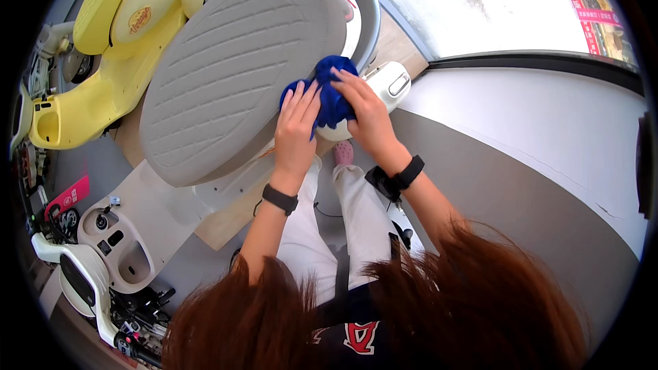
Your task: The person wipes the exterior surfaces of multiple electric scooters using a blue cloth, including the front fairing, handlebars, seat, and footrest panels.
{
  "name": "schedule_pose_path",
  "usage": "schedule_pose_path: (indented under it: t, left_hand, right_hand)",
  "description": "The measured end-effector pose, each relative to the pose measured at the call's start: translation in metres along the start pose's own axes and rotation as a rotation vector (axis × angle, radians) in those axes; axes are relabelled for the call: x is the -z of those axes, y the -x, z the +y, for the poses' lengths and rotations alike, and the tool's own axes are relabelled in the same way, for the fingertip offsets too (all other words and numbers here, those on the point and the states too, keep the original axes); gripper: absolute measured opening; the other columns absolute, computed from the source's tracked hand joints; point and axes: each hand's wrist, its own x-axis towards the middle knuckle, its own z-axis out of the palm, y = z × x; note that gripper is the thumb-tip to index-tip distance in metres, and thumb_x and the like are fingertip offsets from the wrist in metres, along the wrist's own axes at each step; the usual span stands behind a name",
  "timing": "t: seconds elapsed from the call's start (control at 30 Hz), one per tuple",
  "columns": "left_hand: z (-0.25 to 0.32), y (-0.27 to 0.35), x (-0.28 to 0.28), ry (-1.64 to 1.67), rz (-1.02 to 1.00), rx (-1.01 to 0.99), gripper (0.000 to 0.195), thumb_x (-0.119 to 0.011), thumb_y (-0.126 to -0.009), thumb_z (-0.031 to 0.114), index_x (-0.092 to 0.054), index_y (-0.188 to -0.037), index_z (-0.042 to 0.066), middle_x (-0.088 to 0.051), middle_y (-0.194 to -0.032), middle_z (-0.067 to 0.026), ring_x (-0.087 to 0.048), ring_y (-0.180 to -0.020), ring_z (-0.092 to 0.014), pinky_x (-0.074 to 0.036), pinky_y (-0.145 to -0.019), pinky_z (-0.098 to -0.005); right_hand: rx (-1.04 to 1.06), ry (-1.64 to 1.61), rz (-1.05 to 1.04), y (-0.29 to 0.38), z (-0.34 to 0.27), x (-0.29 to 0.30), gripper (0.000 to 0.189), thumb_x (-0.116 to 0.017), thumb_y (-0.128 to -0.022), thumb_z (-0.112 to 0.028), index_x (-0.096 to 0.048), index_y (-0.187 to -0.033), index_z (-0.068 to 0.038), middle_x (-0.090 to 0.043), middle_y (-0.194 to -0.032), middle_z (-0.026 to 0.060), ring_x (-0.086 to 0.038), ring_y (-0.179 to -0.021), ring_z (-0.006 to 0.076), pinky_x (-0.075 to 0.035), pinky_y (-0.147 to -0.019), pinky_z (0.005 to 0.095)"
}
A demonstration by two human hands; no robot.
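A bunched blue cloth (334,95) lies between my two hands, against the right edge of a grey quilted scooter seat (236,72). My left hand (295,131) grips the cloth's near left side, its fingers stretched over the fabric. On the other side, my right hand (369,115) holds it with bent fingers, the thumb low at its edge. Under and beside the cloth shows the scooter's white rear body with a light housing (396,85). The cloth and fingers hide the part of the scooter they touch.
The scooter's white floorboard (164,200) and handlebar (87,272) extend to the lower left. A yellow scooter (123,72) stands close at the upper left. To my right rises a white-topped wall ledge (514,108) beneath a window. A pink shoe (344,153) shows below.
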Motion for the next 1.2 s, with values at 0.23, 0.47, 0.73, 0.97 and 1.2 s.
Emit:
schedule_pose_path:
  t: [0.23, 0.47, 0.73, 0.97, 1.2]
  left_hand:
    - [0.015, 0.077, -0.05, 0.078, -0.09, 0.046, 0.064, -0.058, -0.07, -0.014, -0.056, -0.133, -0.001, -0.057, -0.139, -0.015, -0.049, -0.133, -0.034, -0.041, -0.108, -0.0446]
    - [0.012, 0.004, -0.171, 0.161, -0.221, -0.131, 0.061, -0.058, -0.074, -0.008, -0.056, -0.134, 0.004, -0.055, -0.141, -0.0078, -0.051, -0.126, -0.032, -0.042, -0.107, -0.0429]
    - [-0.027, -0.003, -0.232, 0.168, -0.296, 0.043, 0.075, -0.056, -0.073, -0.015, -0.054, -0.141, 0.015, -0.05, -0.148, -0.0064, -0.047, -0.132, -0.036, -0.037, -0.112, -0.0432]
    - [-0.067, 0.123, -0.208, 0.111, -0.352, 0.389, 0.076, -0.053, -0.07, -0.021, -0.049, -0.141, 0.003, -0.045, -0.151, -0.0142, -0.042, -0.137, -0.038, -0.035, -0.114, -0.0422]
    - [-0.056, 0.059, -0.224, 0.221, -0.242, 0.3, 0.066, -0.052, -0.076, -0.012, -0.048, -0.141, -0.001, -0.048, -0.145, -0.0204, -0.042, -0.137, -0.039, -0.03, -0.116, -0.0444]
  right_hand:
    - [-0.066, -0.12, 0.009, 0.086, 0.021, -0.008, 0.059, -0.06, -0.061, 0.015, -0.063, -0.117, -0.003, -0.06, -0.132, 0.0116, -0.056, -0.12, 0.0353, -0.046, -0.102, 0.0447]
    - [-0.389, 0.111, 0.284, 0.121, 0.135, -0.009, 0.07, -0.055, -0.065, 0.016, -0.06, -0.13, -0.009, -0.058, -0.131, 0.022, -0.057, -0.118, 0.04, -0.047, -0.1, 0.0431]
    - [-0.713, -0.043, 0.388, 0.124, 0.173, -0.09, 0.09, -0.057, -0.074, 0.013, -0.023, -0.156, -0.005, -0.04, -0.146, 0.0342, -0.033, -0.138, 0.0508, -0.043, -0.102, 0.0455]
    - [-0.343, 0.113, -0.067, 0.149, 0.139, -0.133, 0.056, -0.055, -0.082, 0.003, -0.05, -0.137, -0.001, -0.033, -0.158, 0.0128, -0.03, -0.146, 0.0353, -0.03, -0.115, 0.0546]
    - [-0.281, 0.281, -0.061, 0.102, 0.175, -0.096, 0.069, -0.065, -0.065, -0.008, -0.054, -0.133, -0.003, -0.041, -0.153, 0.0111, -0.033, -0.145, 0.0284, -0.017, -0.122, 0.0486]
